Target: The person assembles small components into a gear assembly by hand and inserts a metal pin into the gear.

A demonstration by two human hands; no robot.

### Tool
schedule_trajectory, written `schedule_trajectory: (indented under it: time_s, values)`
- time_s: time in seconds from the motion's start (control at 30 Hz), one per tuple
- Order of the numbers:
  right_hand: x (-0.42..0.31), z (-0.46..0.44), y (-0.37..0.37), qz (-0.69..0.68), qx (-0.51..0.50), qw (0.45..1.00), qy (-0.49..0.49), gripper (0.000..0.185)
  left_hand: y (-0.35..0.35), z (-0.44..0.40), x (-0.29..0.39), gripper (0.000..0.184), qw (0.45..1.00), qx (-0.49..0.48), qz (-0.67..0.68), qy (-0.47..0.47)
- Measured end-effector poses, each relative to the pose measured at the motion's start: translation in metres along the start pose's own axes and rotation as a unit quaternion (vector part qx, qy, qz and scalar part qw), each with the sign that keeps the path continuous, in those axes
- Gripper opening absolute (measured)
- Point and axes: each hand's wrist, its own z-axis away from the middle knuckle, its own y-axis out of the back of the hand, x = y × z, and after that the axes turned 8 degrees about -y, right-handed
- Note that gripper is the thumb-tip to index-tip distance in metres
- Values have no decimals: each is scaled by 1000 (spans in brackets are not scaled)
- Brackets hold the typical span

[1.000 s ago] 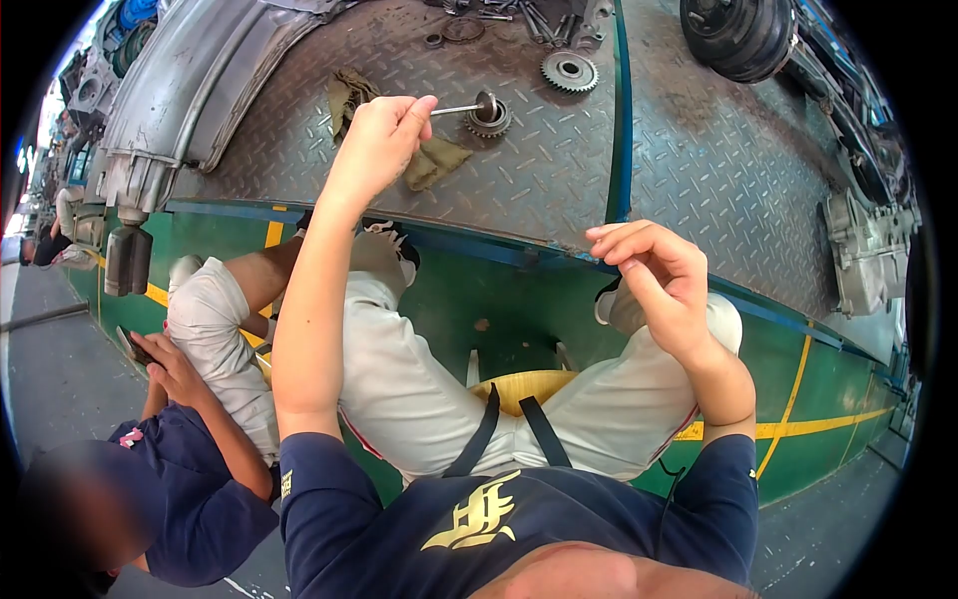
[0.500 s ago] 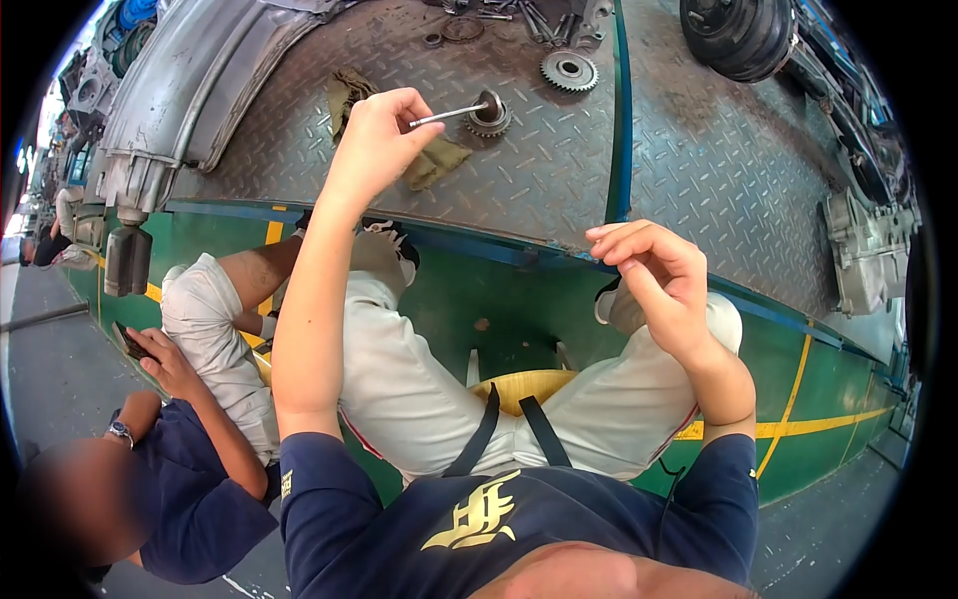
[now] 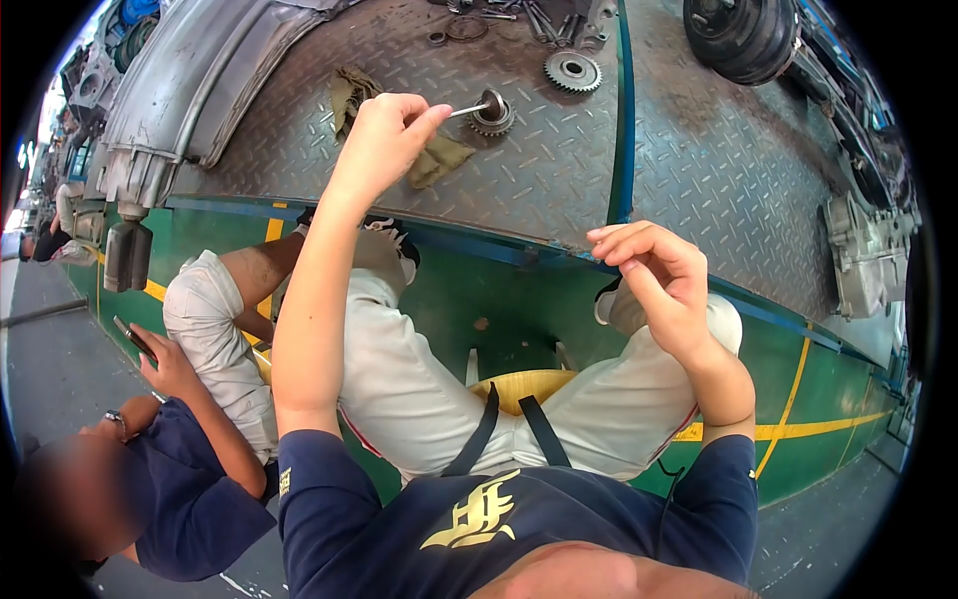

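My left hand pinches the stem of an engine valve between thumb and fingers. The valve lies nearly level, its round dark head pointing right. Just behind that head, a small toothed gear rests on the metal plate; whether the two touch, I cannot tell. An olive-green cloth lies partly behind my left hand. Near the plate's front edge, my right hand is raised with curled fingers and the thumb drawn in toward them. Anything between its fingertips is too small to make out.
A larger gear and several bolts lie farther back on the patterned plate. A big metal housing stands left, and a gearbox-like casting right. Close on my left sits a person with a phone.
My left fingers have slid or rolled along the valve stem toward its head, so less stem shows. My right hand has barely moved. The person at left has shifted the phone.
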Motion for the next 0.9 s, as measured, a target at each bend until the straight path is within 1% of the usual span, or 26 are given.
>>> schedule_trajectory:
  time_s: [0.1,0.2,0.5,0.6,0.7,0.8,0.9]
  values:
    - [0,0,0,2,0,1000,-1,17,-4,2,-2,26,997,47,-3,-66]
    - [-1,0,0,3,-1,1000,0,17,-3,2,-1,21,995,67,0,-69]
    - [0,0,0,-3,0,1000,-6,17,-2,1,0,19,998,41,5,-40]
    - [0,0,0,-3,1,1000,-5,17,-3,1,-1,19,998,45,16,-48]
    - [1,-1,-1,-5,1,1000,-5,17,-2,1,0,20,998,43,-10,-35]
    - [1,-1,-1,-9,1,1000,-7,17,-4,1,-4,22,998,45,2,-48]
    - [0,-1,-1,-10,0,1000,-9,17,-2,1,-1,29,998,42,2,-42]
